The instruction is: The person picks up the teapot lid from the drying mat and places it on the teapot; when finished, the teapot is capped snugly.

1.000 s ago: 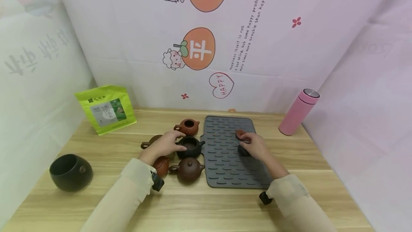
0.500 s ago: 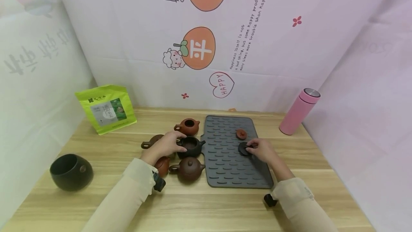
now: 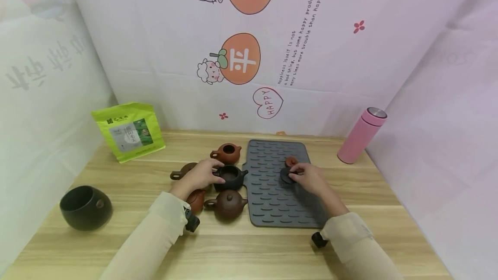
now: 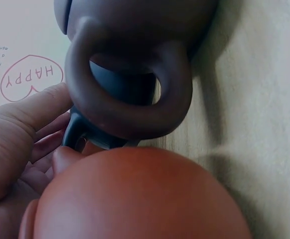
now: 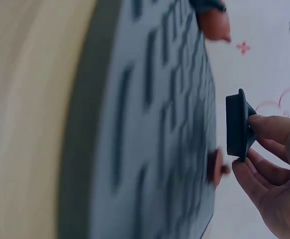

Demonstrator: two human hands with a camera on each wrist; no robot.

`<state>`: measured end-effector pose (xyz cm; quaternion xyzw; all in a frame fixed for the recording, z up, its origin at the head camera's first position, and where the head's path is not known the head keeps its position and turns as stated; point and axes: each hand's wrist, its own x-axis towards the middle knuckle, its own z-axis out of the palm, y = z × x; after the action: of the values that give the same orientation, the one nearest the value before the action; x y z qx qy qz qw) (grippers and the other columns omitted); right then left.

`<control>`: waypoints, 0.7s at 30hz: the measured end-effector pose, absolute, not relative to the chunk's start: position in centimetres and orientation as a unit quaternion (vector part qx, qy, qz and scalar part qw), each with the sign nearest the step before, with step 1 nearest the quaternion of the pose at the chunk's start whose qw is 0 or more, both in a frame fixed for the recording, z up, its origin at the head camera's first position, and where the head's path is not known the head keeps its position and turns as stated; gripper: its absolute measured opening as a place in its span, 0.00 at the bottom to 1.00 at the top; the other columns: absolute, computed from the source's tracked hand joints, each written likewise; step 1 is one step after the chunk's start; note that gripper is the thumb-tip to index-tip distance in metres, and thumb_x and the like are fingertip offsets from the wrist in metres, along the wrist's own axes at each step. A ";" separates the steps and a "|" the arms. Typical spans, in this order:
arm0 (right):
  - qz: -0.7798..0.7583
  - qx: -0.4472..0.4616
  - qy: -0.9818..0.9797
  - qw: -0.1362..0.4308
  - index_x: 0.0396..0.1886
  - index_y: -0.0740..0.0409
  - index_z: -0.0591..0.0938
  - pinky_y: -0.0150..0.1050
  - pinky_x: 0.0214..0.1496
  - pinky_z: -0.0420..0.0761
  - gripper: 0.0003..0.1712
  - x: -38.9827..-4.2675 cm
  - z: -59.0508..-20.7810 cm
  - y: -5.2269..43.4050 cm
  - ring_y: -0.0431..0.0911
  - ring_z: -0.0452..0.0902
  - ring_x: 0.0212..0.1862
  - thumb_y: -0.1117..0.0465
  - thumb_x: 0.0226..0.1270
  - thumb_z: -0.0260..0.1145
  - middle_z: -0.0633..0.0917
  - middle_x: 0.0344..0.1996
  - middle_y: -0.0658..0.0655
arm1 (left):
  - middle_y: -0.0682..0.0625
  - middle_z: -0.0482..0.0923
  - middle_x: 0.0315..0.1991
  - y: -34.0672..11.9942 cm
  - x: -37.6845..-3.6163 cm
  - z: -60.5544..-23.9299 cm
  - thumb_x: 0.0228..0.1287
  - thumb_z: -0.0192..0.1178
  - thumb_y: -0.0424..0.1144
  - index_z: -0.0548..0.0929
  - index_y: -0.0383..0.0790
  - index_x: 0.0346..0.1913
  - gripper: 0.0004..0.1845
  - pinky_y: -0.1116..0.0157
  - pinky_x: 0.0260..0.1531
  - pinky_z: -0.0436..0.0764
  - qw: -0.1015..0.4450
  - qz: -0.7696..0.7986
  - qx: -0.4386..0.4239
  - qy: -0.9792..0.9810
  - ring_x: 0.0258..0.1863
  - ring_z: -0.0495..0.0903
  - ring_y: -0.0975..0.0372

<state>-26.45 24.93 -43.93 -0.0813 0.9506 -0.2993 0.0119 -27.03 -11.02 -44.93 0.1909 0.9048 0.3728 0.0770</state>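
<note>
My left hand [image 3: 200,178] holds the lidless black teapot [image 3: 232,180] by its handle side, fingers and thumb spread around it. Its spout points at the grey mat [image 3: 268,204]. In the left wrist view, a dark brown teapot [image 4: 135,117] and an orange-red teapot [image 4: 150,199] hide much of the black one. Above the mat, my right hand [image 3: 312,179] pinches the black teapot lid [image 3: 287,175] by its knob. The right wrist view shows this lid [image 5: 236,127] raised clear of the mat. A small red-brown lid [image 3: 291,160] lies on the mat behind it.
An orange-brown lidless teapot [image 3: 228,153] stands behind the black one, and a lidded brown teapot [image 3: 228,204] in front. Farther left are a dark round pot [image 3: 86,211] and a green pouch [image 3: 129,133]. A pink flask [image 3: 359,137] stands back right.
My right hand has lifted the black lid off the mat and carried it slightly left. The left hand and the black teapot have stayed in place.
</note>
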 end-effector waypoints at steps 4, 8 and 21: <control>-0.316 -0.097 0.944 0.006 0.42 0.57 0.86 0.48 0.44 0.80 0.08 -26.6 -43.1 22.3 0.53 0.80 0.47 0.59 0.65 0.69 0.84 0.44 0.57 | 0.39 0.77 0.56 -11.1 -27.0 -44.9 0.56 0.73 0.35 0.78 0.30 0.59 0.28 0.54 0.52 0.77 0.076 0.370 0.189 0.907 0.54 0.77 0.48; -0.334 -0.113 0.936 0.004 0.39 0.56 0.86 0.46 0.44 0.81 0.07 -26.9 -42.9 19.5 0.51 0.81 0.46 0.60 0.64 0.71 0.85 0.41 0.55 | 0.39 0.77 0.56 -11.0 -26.9 -44.9 0.56 0.72 0.35 0.78 0.29 0.58 0.28 0.54 0.52 0.77 0.077 0.369 0.188 0.907 0.55 0.77 0.48; -0.357 -0.165 0.919 0.020 0.38 0.52 0.86 0.41 0.38 0.81 0.04 -28.0 -43.4 13.0 0.47 0.81 0.44 0.59 0.64 0.70 0.84 0.38 0.50 | 0.39 0.77 0.56 -11.0 -27.1 -44.9 0.57 0.72 0.35 0.77 0.28 0.59 0.28 0.55 0.51 0.78 0.092 0.372 0.180 0.906 0.54 0.77 0.49</control>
<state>-27.97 12.96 -43.45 -0.1650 0.9193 -0.3566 0.0197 -27.07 -10.97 -44.87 0.1801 0.9060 0.3718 0.0916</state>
